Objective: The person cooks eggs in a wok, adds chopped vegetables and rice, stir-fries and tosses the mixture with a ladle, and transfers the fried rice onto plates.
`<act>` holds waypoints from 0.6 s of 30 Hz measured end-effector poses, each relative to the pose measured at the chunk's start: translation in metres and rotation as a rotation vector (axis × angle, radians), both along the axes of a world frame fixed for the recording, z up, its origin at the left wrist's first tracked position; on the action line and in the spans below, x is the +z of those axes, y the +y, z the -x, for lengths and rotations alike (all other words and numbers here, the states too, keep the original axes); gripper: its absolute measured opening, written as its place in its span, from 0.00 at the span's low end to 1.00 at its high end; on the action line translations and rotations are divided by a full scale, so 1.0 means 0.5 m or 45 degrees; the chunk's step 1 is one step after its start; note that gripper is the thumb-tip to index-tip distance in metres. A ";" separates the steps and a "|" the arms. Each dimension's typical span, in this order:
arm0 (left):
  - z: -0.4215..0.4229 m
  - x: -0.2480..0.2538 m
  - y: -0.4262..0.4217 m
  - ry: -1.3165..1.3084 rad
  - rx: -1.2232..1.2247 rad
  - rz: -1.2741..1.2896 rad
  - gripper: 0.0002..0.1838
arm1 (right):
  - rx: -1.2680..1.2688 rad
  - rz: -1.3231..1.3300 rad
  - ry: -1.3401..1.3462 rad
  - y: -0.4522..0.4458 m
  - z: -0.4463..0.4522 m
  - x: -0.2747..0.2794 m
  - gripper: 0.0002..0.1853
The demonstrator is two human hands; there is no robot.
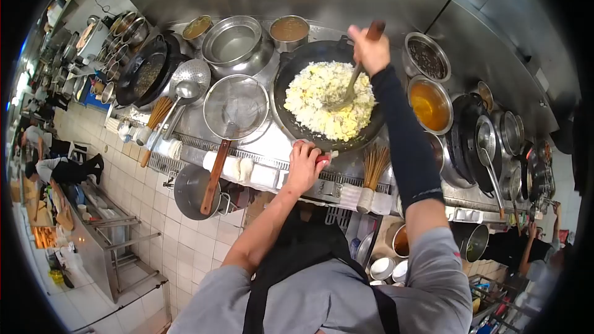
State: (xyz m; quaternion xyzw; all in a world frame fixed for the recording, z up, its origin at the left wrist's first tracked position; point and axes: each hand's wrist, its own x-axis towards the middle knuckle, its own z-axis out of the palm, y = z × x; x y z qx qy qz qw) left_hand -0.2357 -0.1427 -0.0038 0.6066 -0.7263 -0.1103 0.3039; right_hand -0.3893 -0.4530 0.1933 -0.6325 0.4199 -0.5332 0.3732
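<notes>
The right hand [371, 54] grips a wooden-handled cooking utensil [354, 81] in egg fried rice [322, 89]; the left hand [304, 166] clasps a red item [322, 158] at the wok [300, 57]'s near rim.

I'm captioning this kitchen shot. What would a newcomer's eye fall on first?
Probably the big heap of white and yellow food in the dark wok, near the picture's centre, with the right hand gripping a wooden-handled utensil dug into it. Then the bright orange liquid in a metal bowl to the wok's right, and the round mesh strainer to its left.
</notes>
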 end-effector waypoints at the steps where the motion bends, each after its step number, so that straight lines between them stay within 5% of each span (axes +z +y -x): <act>1: -0.010 0.020 0.027 0.107 0.037 0.008 0.22 | -0.077 -0.058 -0.141 0.001 -0.018 0.043 0.24; 4: -0.039 0.098 0.069 0.293 0.127 0.051 0.15 | -0.077 -0.013 -0.479 0.079 -0.044 0.193 0.25; 8: -0.179 0.007 0.265 0.249 0.279 -0.837 0.12 | -0.043 0.056 -0.284 -0.031 -0.071 -0.072 0.23; 10: -0.265 -0.079 0.412 0.107 0.351 -1.135 0.13 | -0.113 0.052 -0.318 0.023 -0.095 0.014 0.22; 12: -0.345 -0.274 0.627 0.172 0.346 -1.367 0.40 | -0.245 0.111 -0.335 0.132 -0.104 0.096 0.22; 14: -0.395 -0.294 0.770 0.232 0.315 -1.692 0.37 | -0.517 0.502 -0.063 0.155 -0.104 -0.002 0.25; 16: -0.432 -0.246 0.843 0.218 0.208 -1.992 0.33 | -0.571 0.385 -0.195 0.144 -0.047 -0.097 0.25; 18: -0.461 -0.195 0.873 0.178 0.022 -2.200 0.31 | -0.180 -0.131 -0.731 0.154 0.027 -0.023 0.22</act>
